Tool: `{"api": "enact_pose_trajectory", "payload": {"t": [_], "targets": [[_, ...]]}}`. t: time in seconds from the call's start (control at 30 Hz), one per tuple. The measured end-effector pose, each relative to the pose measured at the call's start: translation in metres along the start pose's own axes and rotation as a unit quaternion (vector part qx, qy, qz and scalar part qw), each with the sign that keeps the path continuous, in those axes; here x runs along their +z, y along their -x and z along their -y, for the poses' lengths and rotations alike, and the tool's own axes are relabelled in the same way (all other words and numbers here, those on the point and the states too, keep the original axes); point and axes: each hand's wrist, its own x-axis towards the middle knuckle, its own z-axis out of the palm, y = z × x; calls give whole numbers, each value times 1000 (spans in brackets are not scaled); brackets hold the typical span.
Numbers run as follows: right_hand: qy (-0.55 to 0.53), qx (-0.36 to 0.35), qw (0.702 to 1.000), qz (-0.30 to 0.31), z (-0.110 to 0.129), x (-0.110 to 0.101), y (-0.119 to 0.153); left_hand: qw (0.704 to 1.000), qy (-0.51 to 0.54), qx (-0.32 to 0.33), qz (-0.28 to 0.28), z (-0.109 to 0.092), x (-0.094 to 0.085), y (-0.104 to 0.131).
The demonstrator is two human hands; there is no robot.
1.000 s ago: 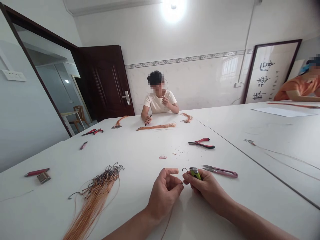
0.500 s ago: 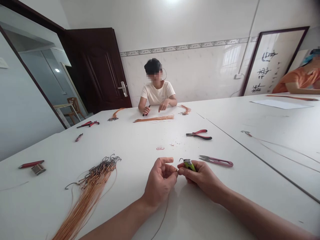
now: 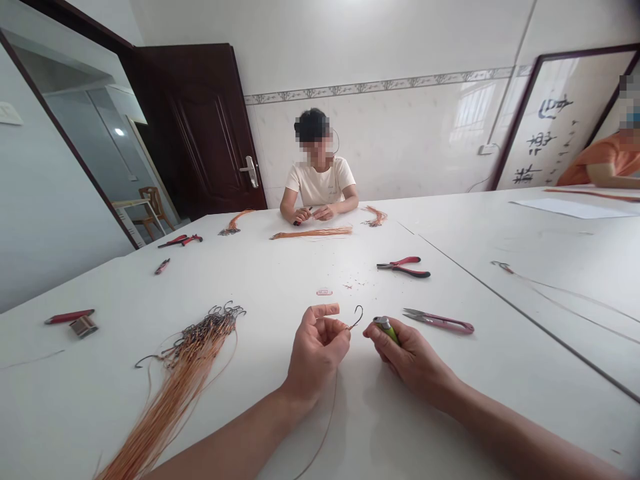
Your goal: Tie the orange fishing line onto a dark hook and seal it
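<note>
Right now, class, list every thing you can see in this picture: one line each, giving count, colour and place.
table: one, white, fills the foreground
hook bundle: one, dark hooks on orange lines, left of the hands
pliers: one, red and black, mid table
snips: one, pink, right of the hands
wire spool: one, metallic, far left
red tool: one, beside the spool
person: one, pale shirt, far end
door: one, dark brown, open
hook: one, dark, pinched by the left hand
lighter: one, yellow-green, in the right hand
left hand: closed on the hook's line
right hand: closed around the lighter
</note>
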Motion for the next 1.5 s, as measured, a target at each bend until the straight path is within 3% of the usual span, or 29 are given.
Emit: {"api": "enact_pose_trajectory", "payload": {"t": [0.1, 0.3, 0.77, 1.03, 1.5], "targets": [[-8, -1, 1000, -10, 2, -1, 2, 1000, 12, -15, -8, 0, 0, -1], [-37, 9, 999, 30, 5, -2, 4, 999, 33, -30, -12, -1, -1, 0], [19, 77, 997, 8, 11, -2, -1, 998, 40, -36, 17, 1, 2, 1], [44, 71, 996, -22, 8, -1, -4, 998, 51, -45, 11, 0, 4, 2], [51, 78, 995, -24, 4, -1, -5, 998, 45, -42, 18, 0, 4, 2]]}}
